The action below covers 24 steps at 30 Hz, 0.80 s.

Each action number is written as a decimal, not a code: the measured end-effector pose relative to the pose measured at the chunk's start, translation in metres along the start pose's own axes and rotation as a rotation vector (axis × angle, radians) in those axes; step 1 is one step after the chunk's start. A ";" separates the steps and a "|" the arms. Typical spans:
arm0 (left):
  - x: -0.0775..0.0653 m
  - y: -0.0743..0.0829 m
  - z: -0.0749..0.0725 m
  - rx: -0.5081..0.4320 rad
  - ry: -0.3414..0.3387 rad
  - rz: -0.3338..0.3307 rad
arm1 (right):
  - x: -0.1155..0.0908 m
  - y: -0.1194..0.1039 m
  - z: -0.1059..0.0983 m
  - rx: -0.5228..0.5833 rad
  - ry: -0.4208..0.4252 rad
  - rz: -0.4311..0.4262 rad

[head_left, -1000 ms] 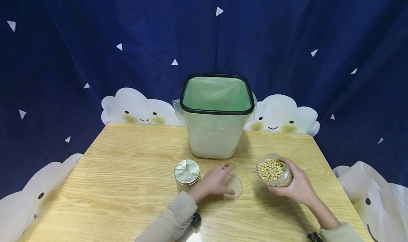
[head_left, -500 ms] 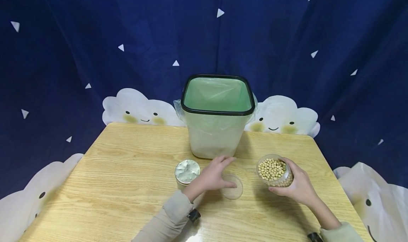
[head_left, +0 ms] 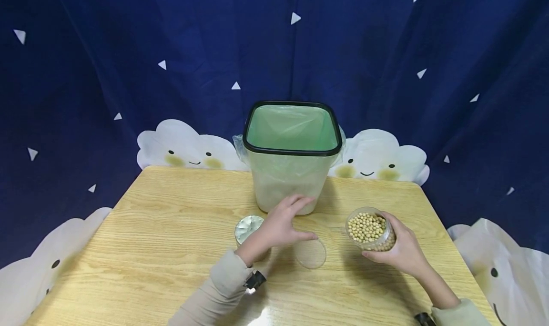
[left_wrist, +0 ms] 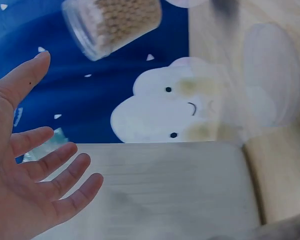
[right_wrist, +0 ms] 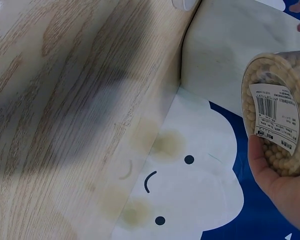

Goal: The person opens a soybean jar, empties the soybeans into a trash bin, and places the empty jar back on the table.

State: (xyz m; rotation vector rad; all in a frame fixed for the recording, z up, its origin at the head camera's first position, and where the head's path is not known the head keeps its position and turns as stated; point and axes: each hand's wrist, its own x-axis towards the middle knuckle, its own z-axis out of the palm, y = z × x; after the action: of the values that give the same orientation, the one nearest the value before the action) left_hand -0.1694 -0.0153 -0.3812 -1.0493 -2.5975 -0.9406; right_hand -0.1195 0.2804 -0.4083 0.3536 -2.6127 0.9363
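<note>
A clear jar full of dried soybeans (head_left: 368,228) is gripped around its side by my right hand (head_left: 402,249), raised off the table with its mouth tilted. The right wrist view shows a barcode label (right_wrist: 276,112) on the jar's base. My left hand (head_left: 280,223) hovers with spread fingers, holding nothing; its palm and fingers show in the left wrist view (left_wrist: 45,185). Just below that hand, a round clear lid (head_left: 310,255) lies on the table. A can with a silvery foil top (head_left: 247,227) stands behind the left wrist, partly hidden.
A white bin (head_left: 287,183) with a black rim and a pale green liner stands at the back middle of the wooden table (head_left: 180,230). Behind it hangs a dark blue curtain (head_left: 206,45) with white triangles and clouds.
My left hand has moved up and slightly left, away from the clear lid, and now covers more of the foil-topped can. The right hand and the jar have stayed nearly still.
</note>
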 end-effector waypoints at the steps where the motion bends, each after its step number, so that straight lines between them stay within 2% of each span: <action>1: 0.000 0.001 -0.002 -0.010 0.009 0.007 | 0.000 0.000 0.000 -0.001 0.000 0.000; 7: 0.002 0.003 -0.016 -0.058 0.072 0.039 | 0.001 0.002 0.000 -0.007 0.004 -0.010; 13: 0.005 0.004 -0.030 -0.060 0.167 0.098 | 0.002 0.003 0.000 -0.011 -0.002 -0.013; 24: 0.015 0.000 -0.063 -0.134 0.318 0.113 | 0.004 0.003 0.000 -0.005 0.009 -0.032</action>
State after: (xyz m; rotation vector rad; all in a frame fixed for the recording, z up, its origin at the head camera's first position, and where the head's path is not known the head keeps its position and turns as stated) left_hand -0.1843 -0.0461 -0.3263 -0.9735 -2.2222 -1.1605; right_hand -0.1237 0.2825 -0.4081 0.3883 -2.5933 0.9187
